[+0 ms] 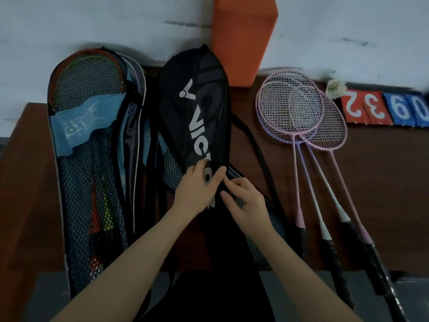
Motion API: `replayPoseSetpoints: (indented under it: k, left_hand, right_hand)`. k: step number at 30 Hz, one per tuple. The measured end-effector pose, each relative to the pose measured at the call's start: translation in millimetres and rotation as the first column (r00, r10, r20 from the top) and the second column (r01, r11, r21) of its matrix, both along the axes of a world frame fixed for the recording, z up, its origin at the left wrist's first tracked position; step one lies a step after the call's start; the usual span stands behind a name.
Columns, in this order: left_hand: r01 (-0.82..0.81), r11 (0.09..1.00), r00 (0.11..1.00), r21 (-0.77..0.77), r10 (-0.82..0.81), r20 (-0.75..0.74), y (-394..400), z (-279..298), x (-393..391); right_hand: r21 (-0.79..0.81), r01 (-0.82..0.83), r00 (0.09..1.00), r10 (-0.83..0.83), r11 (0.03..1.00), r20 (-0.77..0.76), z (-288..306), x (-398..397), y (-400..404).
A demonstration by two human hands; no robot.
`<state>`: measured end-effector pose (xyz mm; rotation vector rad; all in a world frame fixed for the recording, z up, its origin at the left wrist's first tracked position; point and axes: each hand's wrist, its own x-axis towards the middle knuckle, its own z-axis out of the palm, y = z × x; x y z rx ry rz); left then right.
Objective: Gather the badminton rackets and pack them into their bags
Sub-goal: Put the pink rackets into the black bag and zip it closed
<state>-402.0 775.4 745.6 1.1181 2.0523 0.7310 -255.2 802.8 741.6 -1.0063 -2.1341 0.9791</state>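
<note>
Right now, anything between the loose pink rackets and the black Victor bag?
Nothing solid. The pink rackets lie on the table right of the black Victor bag, with only a black strap between them. Both the left hand and the right hand are on the bag's side edge.

Your left hand (197,189) covering the black bag (199,108) lettering, scoreboard (390,110) cut off at the right edge, rightmost racket handles (380,282) leaving the frame's bottom

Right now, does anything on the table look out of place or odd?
Nothing looks damaged or spilled. The pink and purple rackets lie crossed and still unpacked, right of the black Victor bag; their black handles overhang the table's near edge. A shuttlecock lies loose behind them.
</note>
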Motion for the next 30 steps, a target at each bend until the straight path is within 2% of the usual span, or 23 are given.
replayPoseSetpoints:
  k: [3, 5, 8, 10, 13, 17, 21, 25, 30]
  left_hand:
    - [0.009, 1.000, 1.000, 0.030, -0.009, 0.003, 1, 7, -10]
    - [0.043, 0.998, 0.999, 0.042, -0.043, 0.008, 2, 8, -15]
    - [0.076, 0.990, 0.997, 0.118, -0.072, -0.036, 4, 9, -14]
    - [0.042, 0.986, 0.999, 0.161, -0.043, 0.007, 2, 9, -14]
    - [0.031, 0.977, 0.998, 0.209, -0.041, 0.044, -2, 12, -15]
    - [0.144, 0.929, 0.988, 0.340, -0.114, -0.105, -6, 28, -8]
    - [0.158, 0.907, 0.979, 0.391, -0.093, -0.179, -7, 37, 7]
    - [0.232, 0.912, 0.930, 0.339, -0.105, -0.353, 7, 36, 33]
    - [0.195, 0.978, 0.878, 0.070, -0.143, -0.456, 34, 39, 70]
  right_hand:
    - [-0.065, 0.008, 0.998, -0.011, 0.998, -0.058, 2, 0, -8]
    - [-0.198, 0.080, 0.993, -0.095, 0.977, -0.073, 2, -1, -15]
    - [-0.457, 0.188, 0.962, -0.257, 0.870, -0.095, 3, -6, -21]
    - [-0.511, 0.189, 0.959, -0.271, 0.838, -0.089, 3, -8, -18]
    - [-0.438, 0.230, 0.965, -0.263, 0.869, -0.015, 3, -5, -11]
    - [-0.223, 0.367, 0.930, -0.360, 0.903, 0.074, 0, 15, -3]
    - [-0.160, 0.410, 0.912, -0.400, 0.898, 0.094, 3, 43, 10]
    - [-0.093, 0.422, 0.906, -0.414, 0.902, 0.089, 3, 52, 15]
    - [-0.162, 0.416, 0.908, -0.418, 0.895, 0.026, 0, 68, 24]
